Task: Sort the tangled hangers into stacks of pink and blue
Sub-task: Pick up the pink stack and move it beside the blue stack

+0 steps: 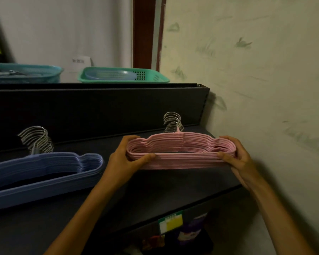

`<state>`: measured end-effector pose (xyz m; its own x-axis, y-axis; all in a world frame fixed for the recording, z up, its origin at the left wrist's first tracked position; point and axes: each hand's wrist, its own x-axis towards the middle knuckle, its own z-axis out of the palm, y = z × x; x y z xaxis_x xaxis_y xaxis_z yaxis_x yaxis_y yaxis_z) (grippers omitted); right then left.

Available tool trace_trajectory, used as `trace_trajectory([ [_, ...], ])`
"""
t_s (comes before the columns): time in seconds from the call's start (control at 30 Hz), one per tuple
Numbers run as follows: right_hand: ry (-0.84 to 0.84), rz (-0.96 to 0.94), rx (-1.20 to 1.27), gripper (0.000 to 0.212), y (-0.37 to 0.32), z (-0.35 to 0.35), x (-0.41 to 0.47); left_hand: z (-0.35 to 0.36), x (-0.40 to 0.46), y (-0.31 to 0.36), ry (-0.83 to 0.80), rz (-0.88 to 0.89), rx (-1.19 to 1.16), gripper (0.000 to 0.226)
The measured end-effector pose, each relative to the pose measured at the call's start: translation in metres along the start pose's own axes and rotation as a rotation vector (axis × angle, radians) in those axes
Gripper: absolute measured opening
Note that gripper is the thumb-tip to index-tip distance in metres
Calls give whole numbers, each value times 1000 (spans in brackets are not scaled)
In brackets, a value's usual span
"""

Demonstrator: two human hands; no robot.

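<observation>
Left hand and right hand grip the pink stack ends, near the bench edge; blue stack lies apart, leftward.

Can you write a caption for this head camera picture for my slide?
Both hands, left hand and right hand, grip the pink hanger stack beside the blue hanger stack on a dark shelf.

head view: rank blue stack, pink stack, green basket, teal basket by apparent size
1. blue stack, cut off at the left edge and nearest the camera, so partly an effect of distance
2. pink stack
3. green basket and teal basket: alike; teal cropped, no ranking.
</observation>
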<state>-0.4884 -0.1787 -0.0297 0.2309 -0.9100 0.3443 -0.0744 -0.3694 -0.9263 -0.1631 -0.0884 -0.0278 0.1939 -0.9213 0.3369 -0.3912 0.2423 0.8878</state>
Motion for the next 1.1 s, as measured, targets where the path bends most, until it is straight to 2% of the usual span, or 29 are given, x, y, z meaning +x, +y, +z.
trace_trajectory([
  [0.2,-149,-48,-11,64,35,-2,53,15,7,-9,78,-132,97,63],
  [0.33,-224,-37,8,70,52,-1,65,19,9,-11,81,-180,141,63],
  [0.43,-238,-34,3,69,55,-4,68,22,10,-13,77,-194,169,61],
  [0.6,-251,-42,-44,47,55,-6,65,24,9,-13,57,-219,200,61],
  [0.77,-272,-52,-127,52,49,-10,62,18,11,-17,16,-216,268,63],
  [0.9,-281,-60,-235,67,42,-10,67,15,14,-17,-8,-161,366,69],
  [1.1,-266,-82,-308,62,39,-11,67,14,16,-12,-50,-156,366,66],
])
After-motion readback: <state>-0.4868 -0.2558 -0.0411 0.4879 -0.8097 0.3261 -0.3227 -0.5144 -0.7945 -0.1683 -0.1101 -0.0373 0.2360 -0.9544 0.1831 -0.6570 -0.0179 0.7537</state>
